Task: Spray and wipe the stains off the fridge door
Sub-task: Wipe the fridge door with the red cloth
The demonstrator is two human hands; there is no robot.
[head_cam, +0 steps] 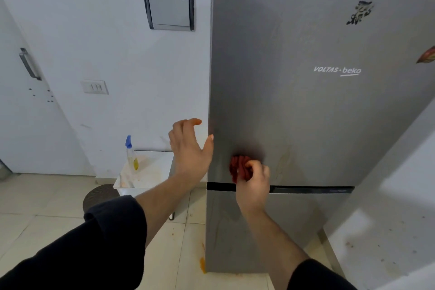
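— How is the left hand shown in the head view?

— The left hand is held wide open, with the fingers spread and slightly bent, and nothing is gripped. Its thumb is laid at the left edge of the fridge door. Whether the metal is actually touched cannot be told.

— And the right hand?

— The right hand is curled round a bunched red cloth. The cloth is pressed against the lower part of the upper door, just above the dark gap that divides it from the lower door.

— Are stains to be seen?

— A faint yellowish streak is seen on the door, just right of the cloth. Orange splashes are seen on the floor tiles at the fridge's lower left corner.

— Where is the spray bottle?

— The spray bottle, blue-triggered and part filled with yellow liquid, is stood upright on a small white table left of the fridge, apart from both hands.

— What else is shown?

— A grey panel box and a switch plate are mounted on the wall.
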